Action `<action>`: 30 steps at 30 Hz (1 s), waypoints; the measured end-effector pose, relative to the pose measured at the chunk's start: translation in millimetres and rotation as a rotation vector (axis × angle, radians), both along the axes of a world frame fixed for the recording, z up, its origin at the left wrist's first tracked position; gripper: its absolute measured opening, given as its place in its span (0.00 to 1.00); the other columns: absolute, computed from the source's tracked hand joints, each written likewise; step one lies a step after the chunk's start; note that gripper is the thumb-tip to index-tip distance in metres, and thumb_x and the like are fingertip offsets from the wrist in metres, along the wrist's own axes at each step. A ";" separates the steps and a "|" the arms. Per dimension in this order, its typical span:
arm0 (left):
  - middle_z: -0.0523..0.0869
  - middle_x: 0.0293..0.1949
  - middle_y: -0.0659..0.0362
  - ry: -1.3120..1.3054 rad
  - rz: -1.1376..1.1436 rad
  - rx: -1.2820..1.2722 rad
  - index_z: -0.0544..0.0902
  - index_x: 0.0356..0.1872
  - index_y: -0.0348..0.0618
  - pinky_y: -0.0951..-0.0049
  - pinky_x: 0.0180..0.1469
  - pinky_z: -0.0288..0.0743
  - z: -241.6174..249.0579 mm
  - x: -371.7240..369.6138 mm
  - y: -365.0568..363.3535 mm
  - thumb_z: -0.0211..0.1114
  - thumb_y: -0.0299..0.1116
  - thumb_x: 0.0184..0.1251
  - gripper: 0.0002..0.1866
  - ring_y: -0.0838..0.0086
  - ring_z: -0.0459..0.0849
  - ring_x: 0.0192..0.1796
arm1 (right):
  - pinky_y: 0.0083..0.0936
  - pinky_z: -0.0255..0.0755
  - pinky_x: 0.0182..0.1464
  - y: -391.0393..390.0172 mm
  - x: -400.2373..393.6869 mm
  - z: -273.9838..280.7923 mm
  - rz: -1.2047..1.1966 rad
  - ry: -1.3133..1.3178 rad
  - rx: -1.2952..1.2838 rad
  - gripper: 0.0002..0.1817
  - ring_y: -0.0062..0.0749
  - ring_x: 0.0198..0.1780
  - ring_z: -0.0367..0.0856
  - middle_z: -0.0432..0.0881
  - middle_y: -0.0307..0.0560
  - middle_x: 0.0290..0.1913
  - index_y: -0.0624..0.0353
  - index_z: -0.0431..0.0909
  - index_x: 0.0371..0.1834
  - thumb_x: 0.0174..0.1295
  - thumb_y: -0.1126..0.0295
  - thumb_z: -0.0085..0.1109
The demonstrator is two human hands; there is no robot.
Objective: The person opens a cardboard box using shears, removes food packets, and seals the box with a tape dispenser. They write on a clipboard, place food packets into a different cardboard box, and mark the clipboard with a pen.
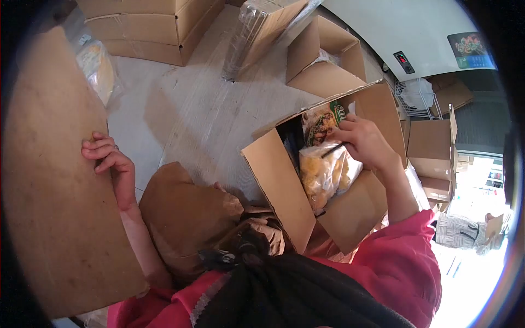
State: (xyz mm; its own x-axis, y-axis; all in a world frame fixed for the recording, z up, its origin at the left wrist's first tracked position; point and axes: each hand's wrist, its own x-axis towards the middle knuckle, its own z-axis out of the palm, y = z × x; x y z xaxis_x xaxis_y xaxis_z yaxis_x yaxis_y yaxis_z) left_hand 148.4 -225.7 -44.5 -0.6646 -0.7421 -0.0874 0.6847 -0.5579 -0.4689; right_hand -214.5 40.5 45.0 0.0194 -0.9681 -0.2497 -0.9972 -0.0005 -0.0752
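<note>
My left hand (112, 161) has its fingers curled over the edge of a large piece of brown cardboard (60, 180) that fills the left side. My right hand (361, 141) is inside an open cardboard box (284, 191), closed on a thin black pen-like thing (333, 150). Just below it lies a clear plastic bag of yellow-orange pieces (325, 175), partly under the black thing. A printed food packet (322, 123) with a green label stands behind the bag. Whether my right fingers also grip the bag's top, I cannot make out.
Crumpled brown paper (188, 213) lies between my arms. Stacked cartons (136, 27), a plastic-wrapped flat package (262, 35) and another open box (325, 60) stand beyond, near a white appliance (383, 22). A clear bag (98, 68) sits behind the cardboard. More boxes (432, 147) are at right.
</note>
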 end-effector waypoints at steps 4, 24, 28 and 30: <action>0.82 0.33 0.55 0.160 -0.020 0.125 0.67 0.47 0.35 0.81 0.24 0.70 2.6 -4.6 -0.4 0.57 0.34 0.63 0.17 0.73 0.82 0.31 | 0.32 0.72 0.37 15.9 11.9 23.3 -0.049 -0.013 -0.034 0.16 0.37 0.35 0.73 0.73 0.39 0.27 0.50 0.80 0.34 0.39 0.79 0.54; 0.80 0.31 0.57 -0.056 -0.050 -0.037 0.66 0.48 0.34 0.82 0.21 0.68 5.2 -8.7 -0.4 0.55 0.33 0.63 0.17 0.75 0.81 0.30 | 0.32 0.73 0.29 -36.5 22.9 -39.9 0.069 0.209 0.256 0.13 0.39 0.27 0.80 0.78 0.46 0.21 0.46 0.80 0.42 0.53 0.70 0.50; 0.80 0.31 0.57 -0.065 -0.033 -0.030 0.66 0.48 0.34 0.82 0.21 0.68 3.1 -3.6 -2.3 0.55 0.34 0.63 0.17 0.75 0.81 0.30 | 0.31 0.73 0.26 -23.3 21.1 -30.5 -0.006 0.299 0.280 0.13 0.38 0.24 0.80 0.77 0.44 0.19 0.47 0.79 0.42 0.55 0.70 0.49; 0.80 0.32 0.57 -0.060 -0.001 -0.023 0.66 0.49 0.33 0.82 0.21 0.68 4.2 -3.9 -1.4 0.55 0.34 0.63 0.18 0.75 0.81 0.30 | 0.32 0.73 0.26 -17.6 16.3 -26.7 -0.051 0.311 0.291 0.12 0.38 0.22 0.79 0.77 0.44 0.18 0.47 0.78 0.42 0.55 0.70 0.50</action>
State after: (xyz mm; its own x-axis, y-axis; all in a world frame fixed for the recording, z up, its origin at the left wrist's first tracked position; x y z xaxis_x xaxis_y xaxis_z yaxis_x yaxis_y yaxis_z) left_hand 144.6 -227.2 -40.3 -0.6596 -0.7435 -0.1103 0.7106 -0.5690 -0.4138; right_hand -198.3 22.9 18.3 -0.1459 -0.8541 -0.4992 -0.9706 0.0259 0.2393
